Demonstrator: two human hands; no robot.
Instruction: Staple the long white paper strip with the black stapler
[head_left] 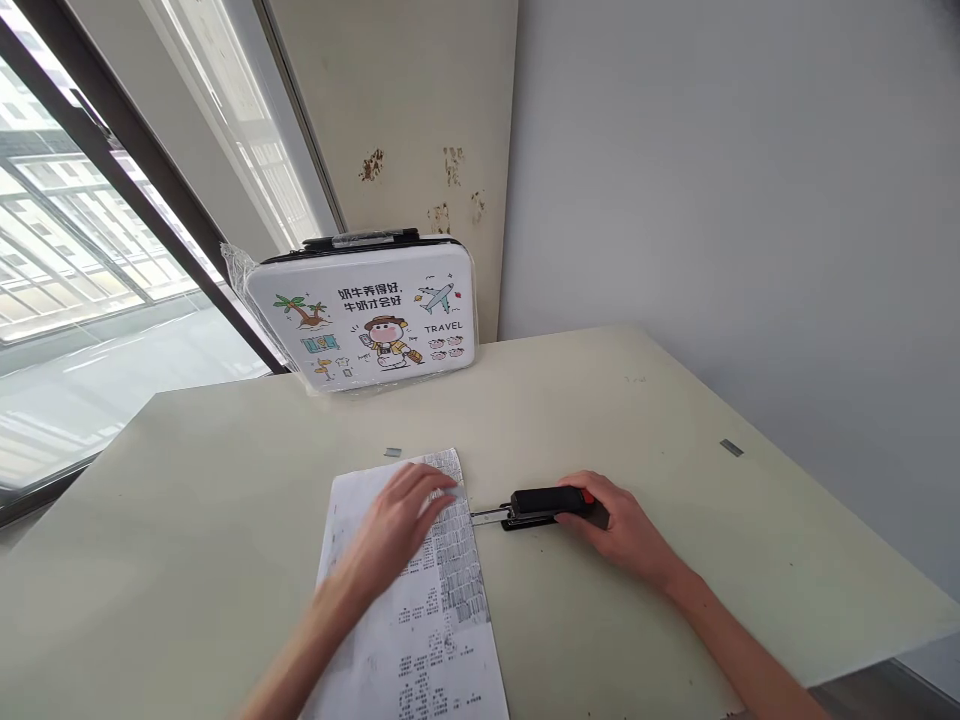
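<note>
Black stapler (546, 502) — red patch (587, 496) at one end, silver rail (489, 517) opposite.

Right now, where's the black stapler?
In the head view, the stapler is below and right of centre, gripped by the right hand, beside the printed paper's right edge.

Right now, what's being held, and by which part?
The right hand grips the long black stapler by its red-marked end; for the left hand, I can't tell.

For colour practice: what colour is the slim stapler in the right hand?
The stapler is mostly black with a red part; the head view shows it.
</note>
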